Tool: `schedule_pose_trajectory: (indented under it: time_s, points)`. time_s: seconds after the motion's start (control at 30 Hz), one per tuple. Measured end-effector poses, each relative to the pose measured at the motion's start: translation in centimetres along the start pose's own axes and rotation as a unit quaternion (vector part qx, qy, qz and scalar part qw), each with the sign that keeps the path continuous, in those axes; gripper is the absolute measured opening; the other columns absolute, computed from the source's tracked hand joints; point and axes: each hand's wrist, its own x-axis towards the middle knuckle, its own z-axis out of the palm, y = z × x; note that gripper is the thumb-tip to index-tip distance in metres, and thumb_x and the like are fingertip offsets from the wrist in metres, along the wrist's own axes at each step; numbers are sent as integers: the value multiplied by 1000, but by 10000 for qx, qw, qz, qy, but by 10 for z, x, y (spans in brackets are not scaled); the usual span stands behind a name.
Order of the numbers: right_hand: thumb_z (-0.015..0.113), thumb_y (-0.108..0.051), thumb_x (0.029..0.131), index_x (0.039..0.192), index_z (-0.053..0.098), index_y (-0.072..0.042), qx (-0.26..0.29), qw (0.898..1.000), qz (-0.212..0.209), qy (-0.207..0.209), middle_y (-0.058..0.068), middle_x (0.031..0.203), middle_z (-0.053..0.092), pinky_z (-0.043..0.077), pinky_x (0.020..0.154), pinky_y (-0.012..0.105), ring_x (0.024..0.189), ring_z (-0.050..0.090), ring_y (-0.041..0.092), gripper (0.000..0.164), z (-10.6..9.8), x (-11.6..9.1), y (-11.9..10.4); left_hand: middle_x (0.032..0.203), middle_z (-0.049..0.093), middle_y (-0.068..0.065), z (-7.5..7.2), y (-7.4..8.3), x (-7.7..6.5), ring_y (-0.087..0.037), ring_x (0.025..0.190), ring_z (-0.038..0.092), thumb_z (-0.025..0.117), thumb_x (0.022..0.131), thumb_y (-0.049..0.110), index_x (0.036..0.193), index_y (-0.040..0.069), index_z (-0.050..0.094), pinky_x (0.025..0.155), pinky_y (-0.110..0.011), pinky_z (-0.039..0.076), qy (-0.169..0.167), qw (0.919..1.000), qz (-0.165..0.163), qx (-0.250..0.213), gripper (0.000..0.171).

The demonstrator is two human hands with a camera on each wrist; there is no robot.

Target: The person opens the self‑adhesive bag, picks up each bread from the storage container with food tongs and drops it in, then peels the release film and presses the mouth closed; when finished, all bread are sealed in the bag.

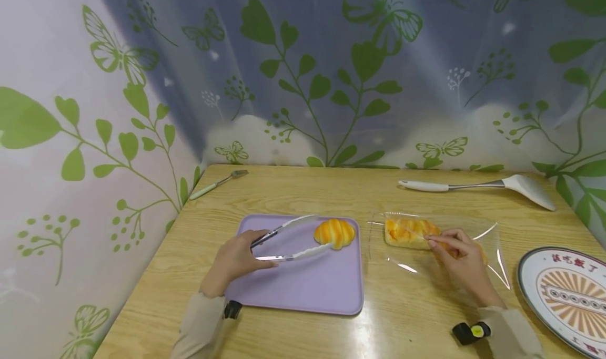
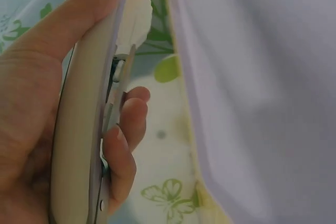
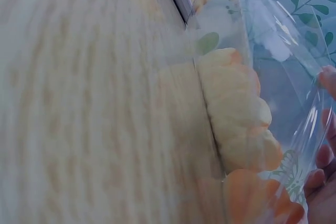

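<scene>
My left hand (image 1: 234, 259) grips a pair of tongs (image 1: 307, 252) with pale tips, spread apart over the purple tray (image 1: 303, 293). Between those tips, at the tray's far right corner, sits a small golden croissant-shaped bread (image 1: 334, 232). In the left wrist view, the thumb lies along one tong handle (image 2: 81, 124) and the fingers curl round the other. To the right of the tray, my right hand (image 1: 461, 264) pinches the upper film of a clear plastic bag (image 3: 294, 40). Inside that bag lie a braided loaf (image 1: 407, 234) and an orange-topped bread (image 3: 257, 198), partly hidden by the hand in the head view.
A fork (image 1: 215, 185) with a pale green handle lies at the back left of the wooden table (image 1: 326, 191). At the back right is a white-handled spatula (image 1: 473, 186). A large printed plate (image 1: 526, 277) stands at the right edge. Patterned curtains hang behind and left.
</scene>
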Motion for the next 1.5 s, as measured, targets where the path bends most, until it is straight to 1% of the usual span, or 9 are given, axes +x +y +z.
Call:
schedule_pose_trajectory:
  time_s: [0.1,0.37,0.47,0.73,0.93,1.07,1.23,1.4,1.5]
  points:
    - [65,23,75,89,71,13,-4,10000,22,-10,-15,91,55,36,64,15,83,49,3,19,-1,0,1,121,69,-9,5,-2,4,-28,108,65,88,64,47,127,13,65,85,-47,54,-70,9999,85,20,76]
    - [63,24,76,90,70,13,45,9999,-106,2,-15,89,56,35,60,16,79,48,3,19,-1,1,4,121,69,-7,16,-5,15,-25,109,65,89,63,44,126,13,65,89,-46,53,-152,9996,96,-200,74]
    - [63,25,75,89,69,15,-37,9998,-189,13,-15,89,56,36,59,15,76,47,1,19,-1,2,4,120,69,-6,16,-5,18,-25,110,64,90,62,43,125,14,65,90,-46,53,-166,9994,109,-283,74]
    - [64,24,75,97,66,18,-180,9998,24,-34,-16,82,55,33,54,18,64,40,0,22,-1,2,3,126,67,-9,16,-8,23,-28,115,63,91,61,40,130,12,62,96,-46,50,-188,9982,393,-417,80]
    - [64,23,77,92,69,14,-79,9999,-3,-131,-17,86,58,36,59,14,72,45,-1,18,-2,2,5,127,66,-9,17,-12,26,-29,117,62,91,62,39,130,12,62,99,-46,49,-256,9972,480,-522,79]
    - [64,23,77,92,69,13,-82,9998,47,-153,-16,90,58,37,60,15,76,46,-1,19,-3,0,20,127,67,-7,19,-13,27,-28,117,62,90,63,40,129,13,63,99,-45,49,-245,9969,536,-523,77]
    - [65,16,83,98,71,10,-122,9994,223,-251,-21,95,56,34,59,19,74,41,1,17,-7,1,34,125,68,-7,19,-12,26,-28,115,63,89,65,39,128,15,64,98,-45,49,-223,9967,569,-537,72]
    - [63,7,89,103,71,7,-60,9984,422,-359,-19,95,54,31,58,23,70,36,5,16,-9,5,35,123,69,-7,18,-10,24,-29,113,64,88,67,38,127,15,64,96,-46,50,-122,9967,613,-526,69]
    - [63,5,90,103,72,6,-18,9981,504,-356,-19,95,54,31,59,23,70,36,6,15,-9,6,35,123,69,-7,18,-11,24,-28,113,64,88,68,39,127,15,64,95,-46,51,-79,9966,633,-522,67]
